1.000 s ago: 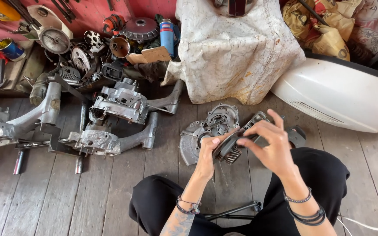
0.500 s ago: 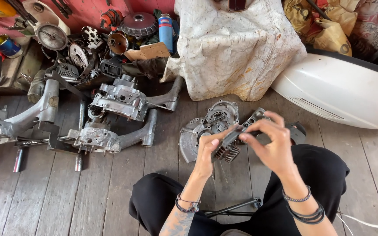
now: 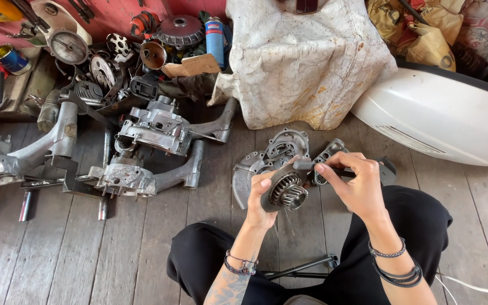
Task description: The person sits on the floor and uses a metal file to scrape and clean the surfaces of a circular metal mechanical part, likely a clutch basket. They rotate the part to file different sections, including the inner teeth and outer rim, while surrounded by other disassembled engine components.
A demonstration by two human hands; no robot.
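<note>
Gripping a toothed gear, the left hand sits below the right hand clamped on its shaft.

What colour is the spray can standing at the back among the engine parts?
Blue with a red cap; the spray can shows clearly in the head view.

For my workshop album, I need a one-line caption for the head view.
Seated on a plank floor, left hand and right hand hold a toothed gear part beside engine casings.
</note>
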